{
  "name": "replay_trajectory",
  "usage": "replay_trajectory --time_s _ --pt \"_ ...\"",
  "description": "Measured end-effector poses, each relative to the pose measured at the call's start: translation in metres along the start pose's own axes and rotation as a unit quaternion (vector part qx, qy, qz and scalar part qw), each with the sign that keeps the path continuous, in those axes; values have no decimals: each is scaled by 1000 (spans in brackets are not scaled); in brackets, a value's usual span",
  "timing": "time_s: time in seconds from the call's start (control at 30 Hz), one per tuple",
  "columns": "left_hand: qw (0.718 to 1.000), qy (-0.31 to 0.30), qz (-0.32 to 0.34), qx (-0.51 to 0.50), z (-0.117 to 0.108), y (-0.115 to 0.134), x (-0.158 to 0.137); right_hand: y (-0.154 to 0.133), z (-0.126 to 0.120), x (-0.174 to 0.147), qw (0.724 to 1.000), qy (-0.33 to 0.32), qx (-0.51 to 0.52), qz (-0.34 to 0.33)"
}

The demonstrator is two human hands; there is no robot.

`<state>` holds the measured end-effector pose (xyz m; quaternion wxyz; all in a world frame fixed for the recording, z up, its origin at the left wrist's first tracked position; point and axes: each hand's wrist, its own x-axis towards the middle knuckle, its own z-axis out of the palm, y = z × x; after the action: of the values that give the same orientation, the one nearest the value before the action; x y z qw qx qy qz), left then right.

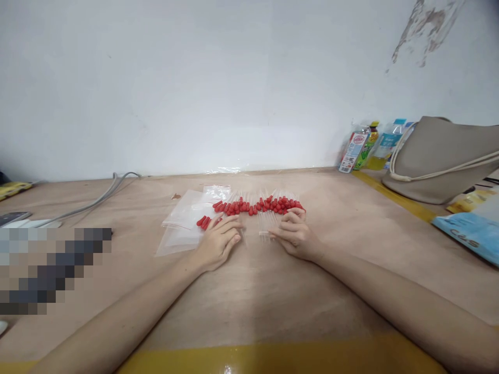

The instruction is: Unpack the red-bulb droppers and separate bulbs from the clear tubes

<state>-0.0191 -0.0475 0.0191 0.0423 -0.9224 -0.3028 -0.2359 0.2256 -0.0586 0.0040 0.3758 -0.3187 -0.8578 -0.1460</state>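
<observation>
My left hand lies over a few droppers with red bulbs, its fingers bent and close together. The red ends stick out past its far side, and faint clear stems show by its fingertips. My right hand has curled fingers, with thumb and forefinger against the right edge of a row of thin clear tubes. How firmly it grips them is partly hidden. Beyond both hands a long row of red-bulbed droppers lies side by side, clear stems pointing toward the wall.
Clear plastic bags lie flat left of the droppers. A grey cable runs along the left. At the right stand drink bottles, a beige bag and a blue packet. Yellow tape edges the table.
</observation>
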Motion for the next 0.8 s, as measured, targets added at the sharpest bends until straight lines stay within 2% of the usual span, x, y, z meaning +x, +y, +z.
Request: replay_trajectory --time_s 0.1,0.2,0.3,0.37,0.5,0.63,0.8 --pt "999 29 -21 -3 -1 -3 -4 3 2 0 997 25 -21 64" --pt "994 88 -58 -38 -3 -5 0 0 8 4 994 8 -40 101" --pt "980 138 -139 -26 -10 -15 5 -5 14 10 991 -2 -46 129" --pt "967 150 -204 7 -18 -29 7 -10 16 15 989 -9 -45 140" --pt "948 103 -298 55 -39 -60 7 -17 21 25 987 -10 -32 159" --pt "926 23 -376 30 -55 -77 4 -20 24 29 987 -12 -41 158" --pt "914 -22 -404 -27 -52 -81 1 -19 27 29 987 -18 -45 150"
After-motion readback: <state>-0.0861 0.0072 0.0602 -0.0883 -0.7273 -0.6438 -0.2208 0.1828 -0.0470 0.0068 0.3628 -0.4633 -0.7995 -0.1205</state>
